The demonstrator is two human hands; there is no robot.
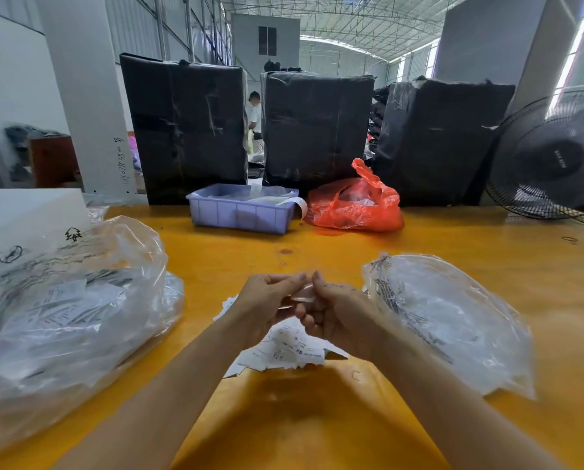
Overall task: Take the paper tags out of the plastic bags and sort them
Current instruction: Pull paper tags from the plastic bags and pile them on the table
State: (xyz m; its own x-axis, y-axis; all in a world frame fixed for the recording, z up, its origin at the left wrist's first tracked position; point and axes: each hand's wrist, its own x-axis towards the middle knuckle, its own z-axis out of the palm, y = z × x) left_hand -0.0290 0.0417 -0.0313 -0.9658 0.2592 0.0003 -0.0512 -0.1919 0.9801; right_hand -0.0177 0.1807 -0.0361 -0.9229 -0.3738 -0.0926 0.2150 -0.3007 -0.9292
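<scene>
Both hands are meeting over the middle of the yellow table (419, 239), and between them they are pinching a small clear plastic bag (302, 297). The left hand (267, 300) is gripping it from one side with thumb and fingertips, the right hand (334, 313) is curling its fingers around the other side; whether a tag is inside the little bag is too hard to tell.

Directly beneath the hands, a loose pile of white paper tags (284, 351) is lying on the table, some printed with size letters. To the left of that pile, a big crumpled clear bag (63, 300) is sitting, stuffed with more tags in small sleeves. To the right of the pile, a heap of flat clear bags (453, 317) is resting on the table.

Beyond the pile, toward the far edge of the table, a lilac plastic bin (239, 213) is standing with an orange-red plastic bag (355, 201) just beside it on the right. Behind those, three black-wrapped bundles (317, 127) are standing upright, and a floor fan (555, 157) is showing at the far right.
</scene>
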